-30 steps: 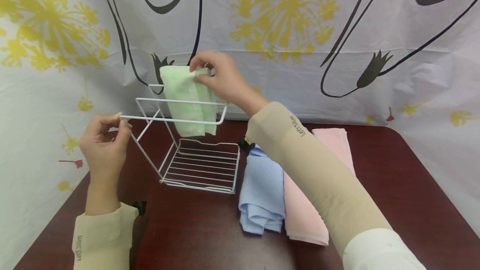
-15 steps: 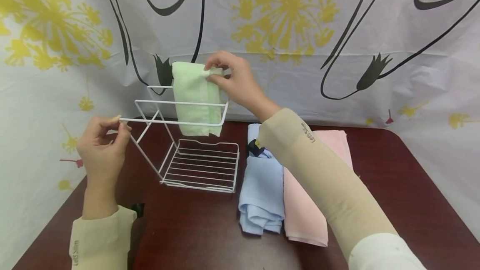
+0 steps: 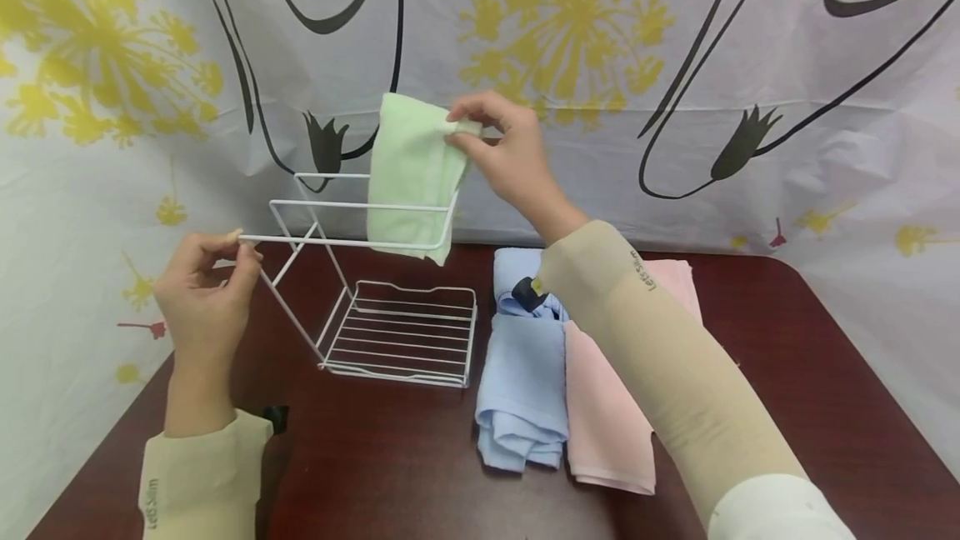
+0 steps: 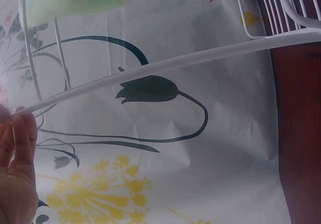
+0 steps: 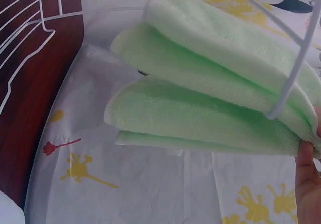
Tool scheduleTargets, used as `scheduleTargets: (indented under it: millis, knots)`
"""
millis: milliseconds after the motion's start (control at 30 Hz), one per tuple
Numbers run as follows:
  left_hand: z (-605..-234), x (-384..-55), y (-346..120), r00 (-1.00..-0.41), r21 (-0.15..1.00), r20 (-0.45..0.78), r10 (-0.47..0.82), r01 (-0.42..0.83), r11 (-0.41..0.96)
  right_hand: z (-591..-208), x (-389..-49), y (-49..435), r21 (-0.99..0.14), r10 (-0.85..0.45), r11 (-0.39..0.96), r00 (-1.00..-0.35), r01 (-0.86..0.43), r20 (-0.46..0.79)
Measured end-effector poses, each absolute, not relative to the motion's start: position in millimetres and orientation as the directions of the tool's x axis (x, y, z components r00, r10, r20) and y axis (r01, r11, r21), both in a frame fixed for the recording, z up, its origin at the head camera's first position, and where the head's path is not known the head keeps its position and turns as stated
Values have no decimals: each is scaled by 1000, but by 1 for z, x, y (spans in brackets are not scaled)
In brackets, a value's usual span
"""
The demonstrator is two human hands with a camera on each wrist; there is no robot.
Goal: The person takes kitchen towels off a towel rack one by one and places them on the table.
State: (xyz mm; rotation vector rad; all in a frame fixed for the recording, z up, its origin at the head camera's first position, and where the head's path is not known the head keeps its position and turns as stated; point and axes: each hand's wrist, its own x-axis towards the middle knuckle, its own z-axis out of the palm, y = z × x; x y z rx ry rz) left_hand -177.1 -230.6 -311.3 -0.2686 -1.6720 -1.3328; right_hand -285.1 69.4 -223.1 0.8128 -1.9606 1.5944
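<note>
A folded light green towel (image 3: pixel 412 165) hangs at the upper right part of a white wire rack (image 3: pixel 337 241), overlapped by the front bars in the head view. My right hand (image 3: pixel 506 148) pinches its upper right edge between thumb and fingers. Seen from the right wrist, the towel's layers (image 5: pixel 200 113) fan apart, and a bare bar end (image 5: pixel 273 114) lies across them. My left hand (image 3: pixel 206 298) pinches the left end of the rack's front upper bar; the left wrist view shows these fingers (image 4: pixel 22 143) at the bar's corner.
A folded blue towel (image 3: pixel 525 390) lies on the dark red table (image 3: pixel 390 457), right of the rack's wire base shelf (image 3: pixel 401 332). Beside it is a pink towel (image 3: pixel 607 423), partly under my right forearm. A patterned white sheet (image 3: pixel 465 48) hangs behind the table.
My right hand has moved right and slightly up, drawing the green towel rightward along the rack and tilting it. The left hand keeps its grip on the bar, and the rack stays in place.
</note>
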Motion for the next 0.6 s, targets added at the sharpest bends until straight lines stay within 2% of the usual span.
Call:
scheduleTargets:
  millis: [267,600]
  knots:
    - [-312,-178,-230,-523,634,773,-360,665,395,-224,-282,79,-711,-54,80,-715,-698,697]
    - [-312,-179,-230,-501,617,786,-363,669,414,-231,-279,90,-686,38,7,-685,-728,727]
